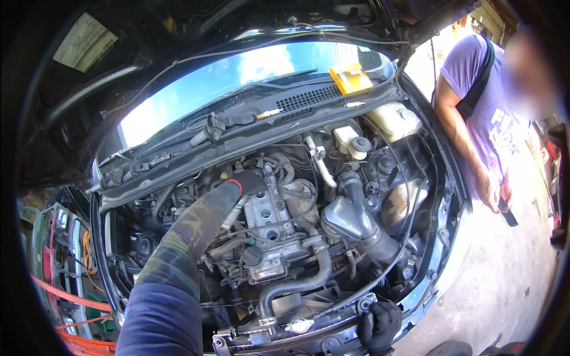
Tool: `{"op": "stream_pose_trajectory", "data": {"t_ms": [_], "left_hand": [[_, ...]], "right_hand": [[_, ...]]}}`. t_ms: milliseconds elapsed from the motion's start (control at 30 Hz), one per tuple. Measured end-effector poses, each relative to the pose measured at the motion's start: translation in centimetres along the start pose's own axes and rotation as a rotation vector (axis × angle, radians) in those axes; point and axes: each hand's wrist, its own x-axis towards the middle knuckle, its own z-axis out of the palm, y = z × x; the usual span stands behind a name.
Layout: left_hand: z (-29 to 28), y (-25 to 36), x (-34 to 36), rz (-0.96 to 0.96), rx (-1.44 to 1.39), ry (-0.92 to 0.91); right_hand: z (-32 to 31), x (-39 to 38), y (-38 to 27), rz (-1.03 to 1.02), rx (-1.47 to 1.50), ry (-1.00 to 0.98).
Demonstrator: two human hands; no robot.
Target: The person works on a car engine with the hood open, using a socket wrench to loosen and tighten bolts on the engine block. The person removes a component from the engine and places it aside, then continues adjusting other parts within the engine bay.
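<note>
My left hand (253, 181), in a black glove with a red cuff edge, reaches to the far end of the engine's metal valve cover (258, 212). Its fingers are hidden, so what they touch cannot be seen. Round open holes run along the cover, nearer than the hand. My right hand (379, 325), also black-gloved, is curled over the radiator support (341, 329) at the car's front edge. Between the hands lie the black oil filler cap (253, 256), the radiator cap (299, 325) and a thick black coolant hose (320, 273).
On the ledge below the windshield rest an ignition coil (209, 127), a spark plug (270, 113) and an open yellow case (350, 79). The raised hood (148, 35) hangs overhead. At the right stands a person in a purple shirt (469, 65), holding a dark phone-like object (507, 216).
</note>
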Motion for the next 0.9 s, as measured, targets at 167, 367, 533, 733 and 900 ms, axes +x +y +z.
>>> {"op": "stream_pose_trajectory", "data": {"t_ms": [167,367,533,733,900], "left_hand": [[0.9,-1.0,0.0,0.062,0.0,0.142],[0.1,-1.9,1.7,0.264,0.451,0.312],[1.4,-1.5,2.1,0.057,0.072,-0.039],[3.2,-2.7,0.6,0.12,0.127,0.291],[4.4,-5.4,2.7,0.406,0.378,0.504]], "right_hand": [[0.0,0.0,0.0,-0.009,0.012,-0.009],[0.3,-0.6,0.4,-0.011,-0.018,-0.006],[0.6,-1.2,0.7,0.002,-0.018,-0.024],[0.1,-1.4,0.5,-0.012,-0.024,-0.037],[-0.1,-1.5,0.2,-0.005,0.004,-0.024]]}}
